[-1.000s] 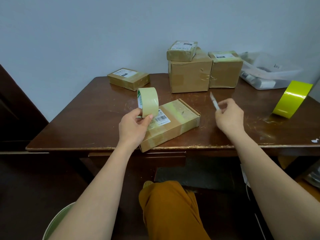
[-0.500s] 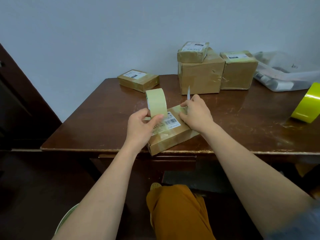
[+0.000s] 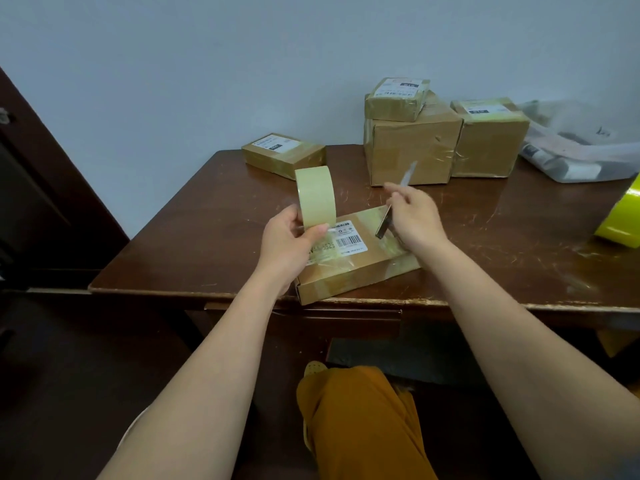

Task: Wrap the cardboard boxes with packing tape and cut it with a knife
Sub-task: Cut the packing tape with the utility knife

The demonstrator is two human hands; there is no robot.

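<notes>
I have the flat box (image 3: 353, 258) at the table's (image 3: 194, 237) near edge, its top glossy with tape. My left hand (image 3: 287, 242) pinches the tape roll (image 3: 316, 199) upright over it; my right hand (image 3: 417, 220) grips the knife (image 3: 398, 202), blade up. Cutting looks to be next; the boxes at the far edge seem already wrapped.

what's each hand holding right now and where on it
Left hand grips the tape roll at its lower edge, thumb against its side. Right hand holds the knife around its middle, blade pointing up and away.
</notes>
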